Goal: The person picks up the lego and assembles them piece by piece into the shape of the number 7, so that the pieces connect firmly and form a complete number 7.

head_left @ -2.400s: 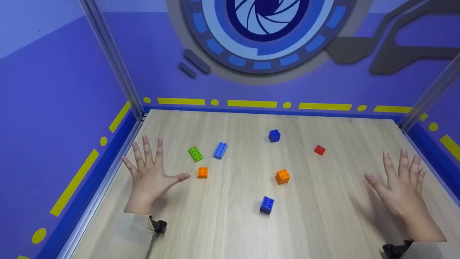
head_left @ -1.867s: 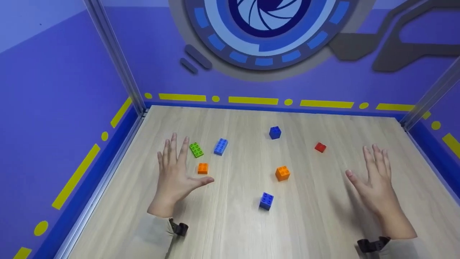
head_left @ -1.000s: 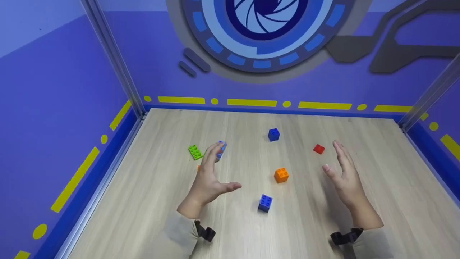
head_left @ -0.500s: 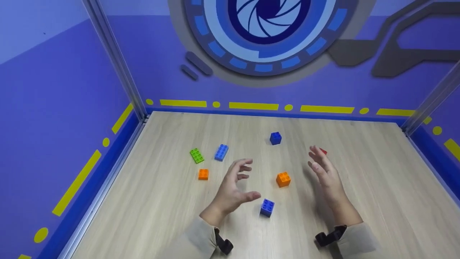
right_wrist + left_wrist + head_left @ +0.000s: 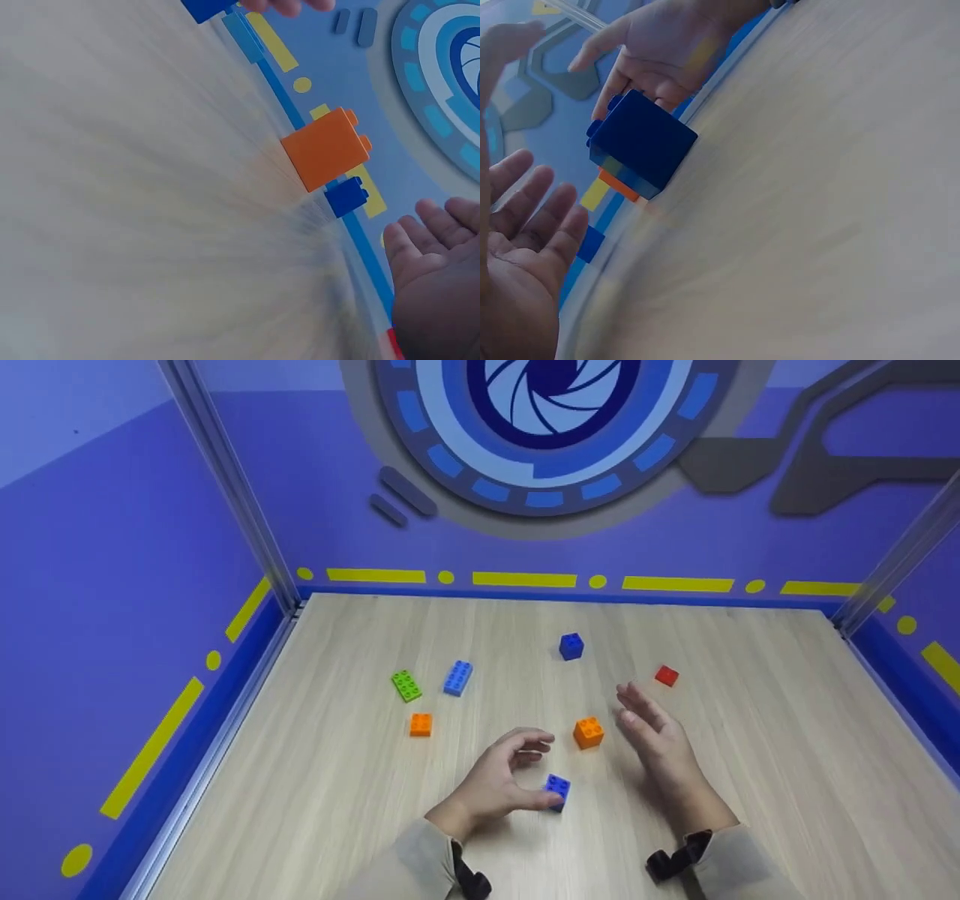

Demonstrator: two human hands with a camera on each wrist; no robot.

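A left hand (image 5: 495,781) and right hand (image 5: 666,744), relaxed and empty, flank the near blue block (image 5: 559,784), probably light, stiff, best pinched by its sides.

We hold our left hand (image 5: 495,780) curved, thumb extended, and our right hand (image 5: 664,746) palm inward, both well short of the far edge of the table (image 5: 337,765).

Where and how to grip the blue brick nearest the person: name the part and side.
Probably pinch the blue brick by two opposite walls, below the studs, the left hand coming from its left. It stands studs up, its walls look flat, and that hand is closer, its thumb overlapping the brick in the head view.
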